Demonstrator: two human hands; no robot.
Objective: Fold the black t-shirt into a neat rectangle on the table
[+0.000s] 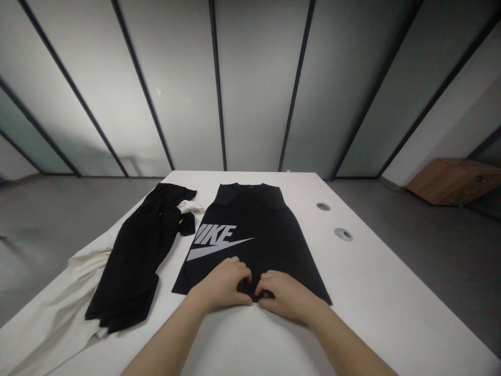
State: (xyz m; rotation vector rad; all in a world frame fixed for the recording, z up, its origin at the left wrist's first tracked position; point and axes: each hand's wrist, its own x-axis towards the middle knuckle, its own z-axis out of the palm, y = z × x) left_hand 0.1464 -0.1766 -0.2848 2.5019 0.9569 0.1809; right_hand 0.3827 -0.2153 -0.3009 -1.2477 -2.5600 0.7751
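Note:
A black T-shirt with a grey NIKE print lies flat on the white table, its collar at the far end and its sleeves folded inward. Both hands meet at the middle of its near hem. My left hand has its fingers curled down on the cloth and its thumb along the hem edge, closed on the shirt. Close beside it on the right, my right hand curls the same way on the hem. The fingertips are partly hidden, so how much cloth each hand pinches is unclear.
Left of the shirt lies a heap of black garments, with white cloth beneath it hanging toward the table's left edge. Two round grommets are set in the white table at right. A wooden cabinet stands beyond.

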